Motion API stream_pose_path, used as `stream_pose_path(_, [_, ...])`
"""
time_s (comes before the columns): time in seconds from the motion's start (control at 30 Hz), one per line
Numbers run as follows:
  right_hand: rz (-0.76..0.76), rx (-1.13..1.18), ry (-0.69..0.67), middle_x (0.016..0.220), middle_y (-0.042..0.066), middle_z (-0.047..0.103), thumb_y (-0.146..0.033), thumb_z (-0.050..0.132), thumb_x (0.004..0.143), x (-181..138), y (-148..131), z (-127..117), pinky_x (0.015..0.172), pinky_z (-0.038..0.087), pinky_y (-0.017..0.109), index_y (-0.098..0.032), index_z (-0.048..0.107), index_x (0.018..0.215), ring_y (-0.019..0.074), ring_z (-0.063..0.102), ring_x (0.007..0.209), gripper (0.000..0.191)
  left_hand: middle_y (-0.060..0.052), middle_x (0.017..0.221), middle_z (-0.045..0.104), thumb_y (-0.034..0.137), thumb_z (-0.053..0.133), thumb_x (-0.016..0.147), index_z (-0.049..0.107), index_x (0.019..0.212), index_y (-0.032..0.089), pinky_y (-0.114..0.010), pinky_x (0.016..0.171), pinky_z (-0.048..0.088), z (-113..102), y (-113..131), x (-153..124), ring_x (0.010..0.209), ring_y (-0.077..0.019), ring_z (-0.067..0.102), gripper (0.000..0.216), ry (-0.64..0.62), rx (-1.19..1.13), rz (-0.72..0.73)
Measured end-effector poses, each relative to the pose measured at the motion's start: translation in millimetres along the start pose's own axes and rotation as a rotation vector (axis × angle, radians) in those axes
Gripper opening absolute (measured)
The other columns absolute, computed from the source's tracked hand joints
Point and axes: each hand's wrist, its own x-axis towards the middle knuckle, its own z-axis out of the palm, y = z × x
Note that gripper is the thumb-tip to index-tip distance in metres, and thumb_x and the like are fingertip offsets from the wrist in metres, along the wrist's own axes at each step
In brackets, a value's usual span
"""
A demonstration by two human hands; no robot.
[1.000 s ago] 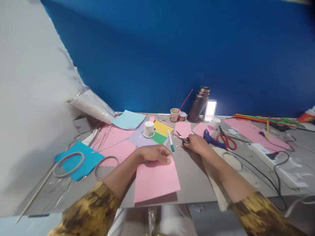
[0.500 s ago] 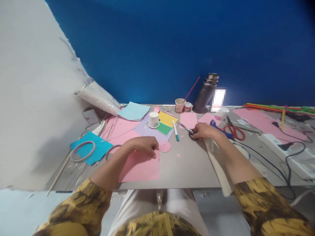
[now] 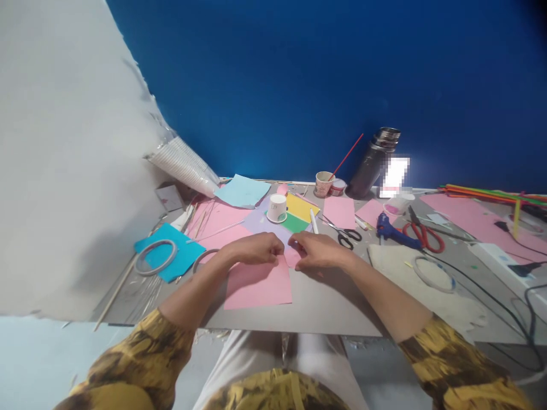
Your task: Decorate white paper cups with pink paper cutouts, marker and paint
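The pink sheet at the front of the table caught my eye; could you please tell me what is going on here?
A person's left hand is at the far end of the pink sheet, near the front of the table. The right hand is close by, fingers bent at a small pink piece; whether it grips this is unclear. The scissors lie open, in neither hand, and a white cup stands upside down beyond the hands.

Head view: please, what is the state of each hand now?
Left hand: closed, holding the far edge of a rectangular pink paper sheet.
Right hand: partly open; whether it touches anything cannot be told.
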Motion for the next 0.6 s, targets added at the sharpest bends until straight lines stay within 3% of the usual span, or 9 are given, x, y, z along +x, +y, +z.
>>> stream_pose_path(0.23, [0.069,0.166,-0.009,0.082,0.0,0.064,-0.037,0.08,0.065,-4.8,14.7,1.6,0.059,0.032,0.027,-0.022,0.059,0.085,0.0179,0.057,0.072,0.032,0.003,0.06,0.054,0.016,0.058,0.068,0.058,0.064,0.02,-0.028,0.056,0.027,1.6,-1.4,1.5,0.059,-0.0144,0.045,0.006,0.0,-0.006,-0.009])
stream_pose_path(0.37, [0.045,0.735,0.062,0.076,-0.003,0.062,-0.039,0.083,0.066,-7.4,27.3,-2.3,0.056,0.039,0.026,-0.021,0.059,0.093,0.0142,0.054,0.064,0.041,0.003,0.062,0.055,0.016,0.06,0.069,0.06,0.065,0.019,-0.028,0.057,0.03,-1.0,4.4,9.6,0.059,-0.0146,0.045,0.005,0.073,0.006,-0.035])
stream_pose_path(0.43, [-0.02,1.01,0.104,0.074,-0.004,0.061,-0.042,0.085,0.066,-7.7,30.4,-4.2,0.052,0.039,0.025,-0.021,0.057,0.1,0.0119,0.052,0.058,0.048,-0.001,0.077,0.064,0.019,0.065,0.07,0.067,0.079,0.019,-0.028,0.063,0.037,-2.2,11.6,14.5,0.071,-0.0177,0.055,0.009,0.226,-0.032,-0.008])
stream_pose_path(0.53, [-0.075,1.199,0.227,0.07,-0.006,0.059,-0.043,0.09,0.064,-7.1,29.3,-5.3,0.047,0.037,0.023,-0.02,0.055,0.098,0.0094,0.048,0.051,0.053,-0.007,0.101,0.069,0.029,0.071,0.075,0.07,0.096,0.019,-0.031,0.078,0.045,0.6,24.6,20.7,0.095,-0.0229,0.061,0.023,0.435,-0.27,0.091])
stream_pose_path(0.6, [-0.076,1.213,0.301,0.069,-0.006,0.058,-0.044,0.09,0.063,-6.8,26.2,-4.9,0.045,0.035,0.022,-0.021,0.053,0.093,0.0085,0.047,0.05,0.053,-0.007,0.097,0.068,0.039,0.07,0.081,0.069,0.093,0.017,-0.033,0.08,0.048,7.1,30.3,24.6,0.093,-0.0217,0.062,0.025,0.401,-0.556,0.117])
